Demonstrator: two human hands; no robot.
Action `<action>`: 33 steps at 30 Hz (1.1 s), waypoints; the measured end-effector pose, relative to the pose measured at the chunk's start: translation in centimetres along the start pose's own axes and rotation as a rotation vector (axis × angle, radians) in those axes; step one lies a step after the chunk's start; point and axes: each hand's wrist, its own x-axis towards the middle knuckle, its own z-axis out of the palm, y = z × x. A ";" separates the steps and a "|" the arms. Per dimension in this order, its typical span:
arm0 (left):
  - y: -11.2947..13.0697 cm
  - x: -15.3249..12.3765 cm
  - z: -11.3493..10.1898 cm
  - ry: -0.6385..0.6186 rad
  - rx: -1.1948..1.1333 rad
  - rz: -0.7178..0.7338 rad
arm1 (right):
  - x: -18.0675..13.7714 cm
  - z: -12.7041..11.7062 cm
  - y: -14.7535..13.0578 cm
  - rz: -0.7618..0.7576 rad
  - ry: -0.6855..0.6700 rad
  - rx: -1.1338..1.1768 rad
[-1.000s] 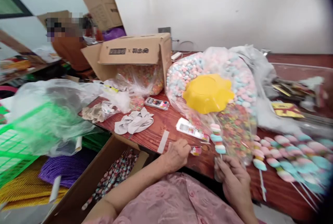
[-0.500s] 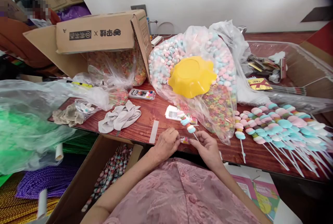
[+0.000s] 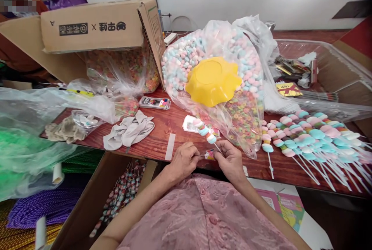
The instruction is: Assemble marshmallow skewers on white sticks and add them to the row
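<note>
Hands brought together around skewer and label

The candy skewer (image 3: 205,130) leans left over the near edge of the surface (image 3: 157,126), its stick pinched in the right hand (image 3: 231,161). A second ago the hands were well apart; now the left hand (image 3: 183,160) has met the right, its closed fingers seemingly gripping one end of a small printed label (image 3: 209,154). Stick and label thus sit together, within both hands' reach. White cards (image 3: 190,123) lie just beyond; the bulging candy bag (image 3: 245,120), topped by a yellow dish (image 3: 213,81), crowds the space behind. More skewers (image 3: 316,137) lie piled at right.
</note>
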 end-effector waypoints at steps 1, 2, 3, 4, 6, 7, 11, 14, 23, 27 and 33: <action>0.0 0.1 0.1 0.016 -0.024 -0.005 | 0.1 -0.1 0.0 0.010 -0.017 -0.011; 0.1 0.1 0.1 0.033 -0.040 -0.002 | 0.2 -0.1 0.0 0.024 -0.044 -0.028; 0.1 0.1 0.2 0.051 -0.047 0.009 | 0.3 -0.2 0.1 0.036 -0.076 -0.050; 0.1 0.1 0.3 0.066 -0.045 0.028 | 0.4 -0.3 0.2 0.041 -0.104 -0.071; 0.0 0.1 0.4 0.084 -0.022 0.076 | 0.5 -0.3 0.4 0.028 -0.125 -0.095; -0.1 0.1 0.5 0.086 -0.007 0.101 | 0.6 -0.3 0.5 0.012 -0.113 -0.094; -0.2 -0.1 0.4 0.050 -0.011 0.110 | 0.8 -0.2 0.9 -0.019 -0.023 -0.072; 0.1 0.1 0.0 0.010 -0.116 0.026 | 1.1 -0.3 0.5 -0.032 0.039 -0.049; -0.1 1.3 -0.4 0.063 -0.307 -0.266 | -1.2 -7.9 -1.8 -0.242 0.205 -0.140; -0.4 1.2 -0.2 0.076 -0.345 -0.271 | -2.6 -11.7 -2.0 -0.304 0.120 -0.314; -0.4 0.9 0.0 0.104 -0.309 -0.177 | -2.9 -13.3 -1.9 -0.330 0.026 -0.444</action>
